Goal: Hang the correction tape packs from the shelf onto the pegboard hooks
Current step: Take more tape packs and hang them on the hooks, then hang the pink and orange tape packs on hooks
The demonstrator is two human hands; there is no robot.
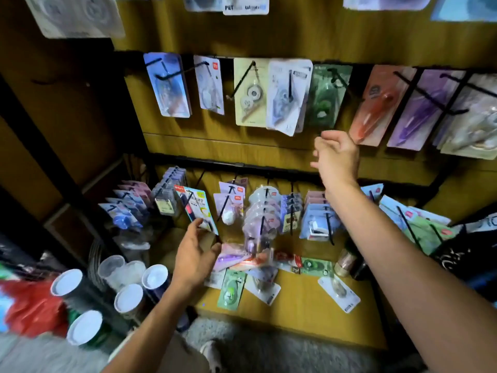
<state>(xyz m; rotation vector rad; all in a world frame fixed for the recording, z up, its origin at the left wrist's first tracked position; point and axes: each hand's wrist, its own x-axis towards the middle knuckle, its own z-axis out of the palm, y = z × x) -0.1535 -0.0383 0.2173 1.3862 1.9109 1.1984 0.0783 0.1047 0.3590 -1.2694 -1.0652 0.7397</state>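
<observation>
Reaching low, the left hand [194,254] hangs with its fingers spread and relaxed over the loose correction tape packs [252,265] on the wooden shelf [301,313], holding nothing. Its fingertips sit just beside a blue carded pack [195,208] hanging on the lower row, though blur makes contact hard to judge. The right hand [336,154] is raised near the upper pegboard hooks [290,84], fingers loosely parted and empty.

The main risk is in the pile: the packs overlap at odd angles, so a careless grab could drag two at once or slide a neighbour off the shelf edge. The left wrist is also close to the crowded lower hooks, and a brush there could knock hung packs loose. Threading the small card hole over a long black hook may need a steady aim.

The packs are flat blister cards in purple, red, green and white, each with a clear bubble over the dispenser. A green pack [231,290] lies nearest the front.
</observation>
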